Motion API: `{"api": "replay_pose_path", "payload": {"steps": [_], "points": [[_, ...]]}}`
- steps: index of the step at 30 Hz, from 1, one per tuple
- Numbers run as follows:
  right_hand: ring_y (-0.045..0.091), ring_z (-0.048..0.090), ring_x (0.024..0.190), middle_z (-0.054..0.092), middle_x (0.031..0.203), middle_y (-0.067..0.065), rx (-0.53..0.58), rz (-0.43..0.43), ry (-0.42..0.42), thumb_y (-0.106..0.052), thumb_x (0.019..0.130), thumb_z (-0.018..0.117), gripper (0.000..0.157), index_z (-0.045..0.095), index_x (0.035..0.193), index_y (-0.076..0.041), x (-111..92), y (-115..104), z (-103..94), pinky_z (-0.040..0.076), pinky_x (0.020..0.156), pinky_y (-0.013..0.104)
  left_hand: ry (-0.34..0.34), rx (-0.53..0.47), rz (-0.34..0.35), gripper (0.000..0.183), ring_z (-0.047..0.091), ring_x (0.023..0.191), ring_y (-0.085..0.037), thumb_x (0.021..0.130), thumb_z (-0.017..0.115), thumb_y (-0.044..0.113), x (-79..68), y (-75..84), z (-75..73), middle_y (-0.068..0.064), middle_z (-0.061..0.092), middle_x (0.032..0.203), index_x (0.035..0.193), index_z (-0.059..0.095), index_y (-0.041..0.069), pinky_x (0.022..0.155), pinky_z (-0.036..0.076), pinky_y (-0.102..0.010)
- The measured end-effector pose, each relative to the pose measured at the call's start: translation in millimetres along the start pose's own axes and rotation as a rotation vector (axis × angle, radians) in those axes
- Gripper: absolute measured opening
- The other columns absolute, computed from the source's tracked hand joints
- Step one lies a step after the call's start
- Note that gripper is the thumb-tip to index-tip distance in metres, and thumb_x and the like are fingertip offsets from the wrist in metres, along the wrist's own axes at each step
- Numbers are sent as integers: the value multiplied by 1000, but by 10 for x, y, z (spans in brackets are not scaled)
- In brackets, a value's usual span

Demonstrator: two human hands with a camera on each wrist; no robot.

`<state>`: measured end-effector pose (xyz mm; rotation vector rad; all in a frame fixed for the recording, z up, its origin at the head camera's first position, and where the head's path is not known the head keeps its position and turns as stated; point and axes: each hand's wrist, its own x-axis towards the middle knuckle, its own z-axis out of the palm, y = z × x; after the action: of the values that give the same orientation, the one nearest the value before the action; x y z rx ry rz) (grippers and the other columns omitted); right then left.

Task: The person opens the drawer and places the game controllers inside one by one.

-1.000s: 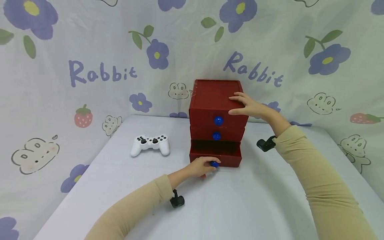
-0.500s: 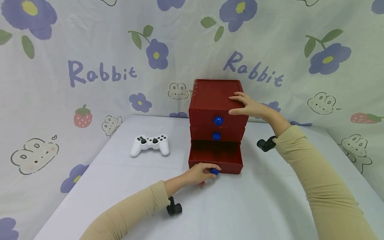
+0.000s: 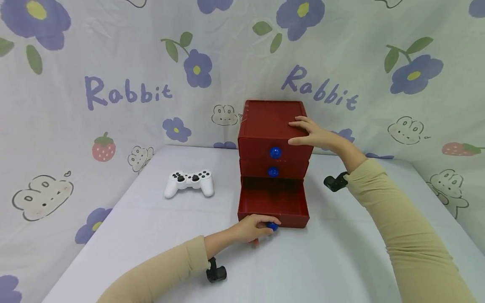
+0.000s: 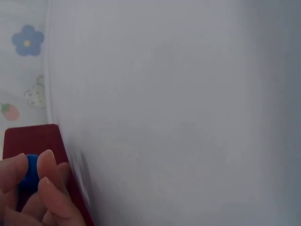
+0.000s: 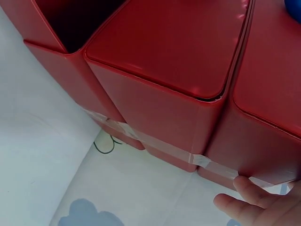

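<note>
A red cabinet of three stacked drawers [image 3: 270,120] stands on the table, a round blue knob on each drawer front. Its bottom drawer [image 3: 295,221] is pulled well out, and the red floor inside shows. My left hand [image 3: 244,229] pinches that drawer's blue knob [image 3: 272,227] between thumb and fingers; the left wrist view shows the same knob [image 4: 31,172] between the fingertips. On the cabinet's top right edge lies my right hand [image 3: 316,135], fingers spread and fairly straight. The right wrist view catches its fingers [image 5: 251,197] beside the cabinet's side wall.
A white game controller [image 3: 189,183] lies on the table left of the cabinet. Behind everything hangs a cloth [image 3: 129,42] printed with flowers and rabbits. Clear tape [image 5: 160,146] runs across the cabinet's side. The white tabletop [image 3: 322,265] stretches out in front.
My left hand has moved toward me with the knob, and the bottom drawer has slid further out. The right hand has stayed in place on the cabinet.
</note>
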<state>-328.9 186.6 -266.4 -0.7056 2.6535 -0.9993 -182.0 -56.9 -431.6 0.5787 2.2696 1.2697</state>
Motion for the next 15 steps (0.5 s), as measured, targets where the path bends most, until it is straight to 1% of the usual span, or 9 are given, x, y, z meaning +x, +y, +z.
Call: {"api": "replay_pose_path", "payload": {"steps": [3,5,8,15], "points": [[32,0,139,0,153,5,3,-1,0,-39,83,59,75,24,145,-14,-2,0,6,16,104,61,-27,-22,-9,28,45,41,-15,90,57,16,-72,14,30,0,58,78,117,61,22,43,38,-21],[32,0,139,0,153,5,2,-4,0,-39,83,59,75,24,145,-14,-1,2,8,16,104,61,-35,-27,-15,28,43,40,-15,91,56,16,-119,26,53,1,51,67,117,61,22,43,38,-20],[33,0,139,0,153,6,1,-7,-1,-40,83,59,76,24,145,-13,8,9,9,16,104,61,-37,-29,-27,27,42,39,-15,91,56,16,-183,48,88,3,40,57,116,61,23,41,39,-20],[32,-1,139,-1,153,5,6,0,-6,-39,84,59,75,24,145,-14,20,11,-1,15,104,61,-52,-44,-40,26,42,38,-15,92,54,17,-281,92,136,4,33,52,116,61,25,40,37,-20]]}}
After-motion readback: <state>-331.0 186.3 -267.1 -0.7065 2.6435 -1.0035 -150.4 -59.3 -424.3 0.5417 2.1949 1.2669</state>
